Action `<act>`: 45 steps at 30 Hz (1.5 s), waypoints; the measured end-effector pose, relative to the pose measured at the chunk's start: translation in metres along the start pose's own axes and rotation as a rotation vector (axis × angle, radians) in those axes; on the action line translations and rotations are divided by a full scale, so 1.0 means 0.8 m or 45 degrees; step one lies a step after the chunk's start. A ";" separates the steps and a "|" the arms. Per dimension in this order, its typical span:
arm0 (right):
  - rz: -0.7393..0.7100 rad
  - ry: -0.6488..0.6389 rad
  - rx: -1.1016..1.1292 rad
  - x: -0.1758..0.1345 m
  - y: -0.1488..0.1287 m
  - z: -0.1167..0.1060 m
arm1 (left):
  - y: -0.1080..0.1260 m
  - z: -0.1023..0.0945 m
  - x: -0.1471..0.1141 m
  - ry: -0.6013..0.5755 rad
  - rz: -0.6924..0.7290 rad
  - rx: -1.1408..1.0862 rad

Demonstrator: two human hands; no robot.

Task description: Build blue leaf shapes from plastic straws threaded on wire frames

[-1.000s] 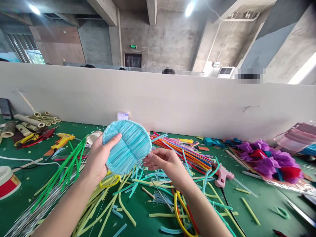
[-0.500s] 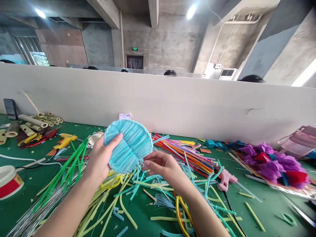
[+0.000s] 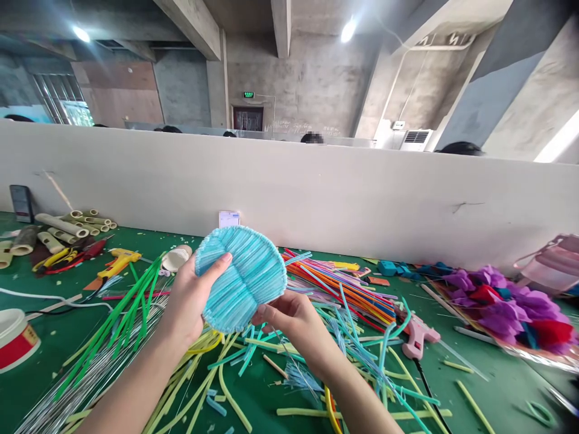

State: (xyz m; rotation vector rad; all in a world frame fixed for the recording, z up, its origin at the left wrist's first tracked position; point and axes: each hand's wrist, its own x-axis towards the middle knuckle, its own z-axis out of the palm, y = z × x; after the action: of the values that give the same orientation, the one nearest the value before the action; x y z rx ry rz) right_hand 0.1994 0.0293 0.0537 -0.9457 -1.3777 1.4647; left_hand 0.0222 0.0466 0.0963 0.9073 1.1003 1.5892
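Note:
A rounded turquoise leaf made of pipe cleaners [image 3: 246,271], with a ridge down its middle, is held up over the table. My left hand [image 3: 187,292] grips its left side, thumb across the front and the other fingers hidden behind. At the lower right edge, my right hand [image 3: 292,316] has its fingers closed around the leaf's tip, with the thumb in front. A thin wire seems to hang below that hand. Loose turquoise and pale yellow pipe cleaners [image 3: 235,398] lie beneath both hands.
Green pipe cleaners [image 3: 136,301] and bare wires [image 3: 85,367] lie left, near a yellow glue gun [image 3: 118,262] and bamboo tubes [image 3: 63,223]. To the right are orange pipe cleaners [image 3: 357,295], a pink glue gun [image 3: 420,334] and purple flowers [image 3: 506,307]. A white partition [image 3: 362,193] stands behind.
The leaf and both hands have shifted slightly down and to the right in view. My right hand's fingers sit closer in against the leaf's tip. The left hand keeps its grip.

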 end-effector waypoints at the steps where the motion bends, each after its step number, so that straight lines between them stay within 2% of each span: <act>1: -0.006 0.016 -0.001 0.000 0.000 0.000 | -0.001 0.000 0.000 -0.005 0.006 0.003; 8: -0.016 0.074 -0.021 0.000 -0.001 0.002 | -0.005 0.002 0.001 -0.035 0.003 -0.017; 17: 0.094 -0.035 0.026 -0.001 -0.002 0.001 | -0.002 -0.002 0.006 -0.025 -0.058 -0.045; 20: 0.097 -0.035 0.058 0.000 -0.002 0.002 | -0.003 -0.007 0.009 -0.064 -0.066 -0.044; 22: 0.056 -0.004 0.089 0.002 0.001 0.002 | -0.007 -0.010 0.012 -0.090 -0.054 -0.023; 24: -0.016 0.108 0.065 0.005 0.006 0.001 | -0.010 -0.012 0.015 -0.052 -0.017 0.013; 25: -0.060 0.195 0.001 0.006 0.008 0.000 | -0.011 -0.012 0.015 -0.031 0.000 0.018; 27: -0.157 0.396 -0.273 0.006 0.014 -0.003 | -0.010 -0.010 0.014 -0.112 -0.019 -0.070; 30: -0.368 0.639 -0.816 0.003 0.020 -0.010 | -0.004 -0.006 0.006 -0.439 -0.216 -0.335; 32: -0.519 0.696 -1.047 0.000 0.024 -0.012 | -0.001 -0.004 0.001 -0.585 -0.360 -0.458; 34: -0.581 0.663 -1.111 -0.001 0.027 -0.012 | -0.002 -0.005 0.000 -0.549 -0.430 -0.464; 37: -0.488 0.555 -0.905 0.002 0.026 -0.007 | -0.008 -0.011 0.008 -0.305 -0.429 -0.340; 40: -0.293 0.435 -0.380 0.006 0.020 -0.003 | -0.012 -0.019 0.019 -0.158 -0.392 -0.250; 43: -0.062 0.341 0.094 0.004 0.006 -0.004 | -0.010 -0.024 0.024 -0.174 -0.417 -0.179; 45: 0.036 0.282 0.174 0.001 -0.004 -0.006 | -0.008 -0.024 0.022 -0.251 -0.437 -0.118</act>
State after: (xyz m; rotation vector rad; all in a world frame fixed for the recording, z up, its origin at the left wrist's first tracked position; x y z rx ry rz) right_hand 0.2043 0.0316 0.0565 -1.0097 -1.0947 1.4097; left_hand 0.0019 0.0596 0.0852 0.7497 0.9748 1.2310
